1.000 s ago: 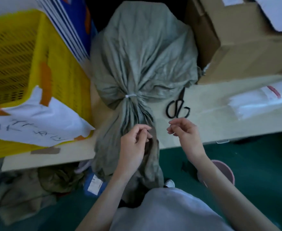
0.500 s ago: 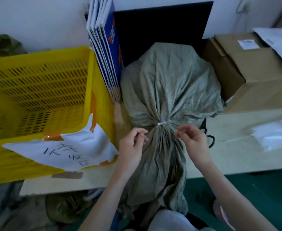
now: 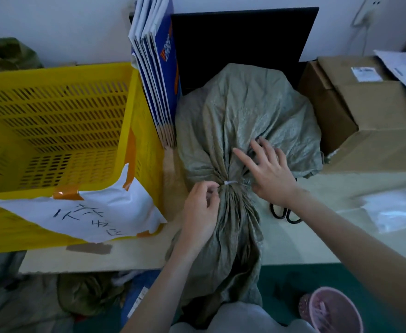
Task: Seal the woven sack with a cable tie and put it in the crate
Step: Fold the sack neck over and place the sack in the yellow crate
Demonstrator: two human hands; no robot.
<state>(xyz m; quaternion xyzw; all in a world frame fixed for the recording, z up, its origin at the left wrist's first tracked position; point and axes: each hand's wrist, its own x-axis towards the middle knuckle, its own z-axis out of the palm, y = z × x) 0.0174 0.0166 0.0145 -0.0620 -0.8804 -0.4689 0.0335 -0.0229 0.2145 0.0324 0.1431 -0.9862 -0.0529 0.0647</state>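
Observation:
A grey-green woven sack (image 3: pixel 242 121) lies on the table, its bulging body toward the wall and its gathered mouth hanging over the front edge. A white cable tie (image 3: pixel 231 182) cinches the neck. My left hand (image 3: pixel 200 210) is closed on the neck just left of the tie, fingertips pinched at it. My right hand (image 3: pixel 268 171) rests flat on the sack just right of and above the tie, fingers spread. The yellow perforated crate (image 3: pixel 60 131) stands to the left of the sack, with a handwritten paper sheet (image 3: pixel 86 210) taped on its front wall.
Blue-and-white flat cartons (image 3: pixel 158 75) lean between crate and sack. Cardboard boxes (image 3: pixel 370 121) stand at the right. Black scissors (image 3: pixel 284 212) lie on the table by my right wrist, clear plastic bags (image 3: pixel 394 210) farther right. A pink basket (image 3: pixel 334 311) sits on the floor.
My right hand has opened and moved up from beside the tie onto the sack's body. My left hand has shifted up to the neck at the tie. The camera has tilted up.

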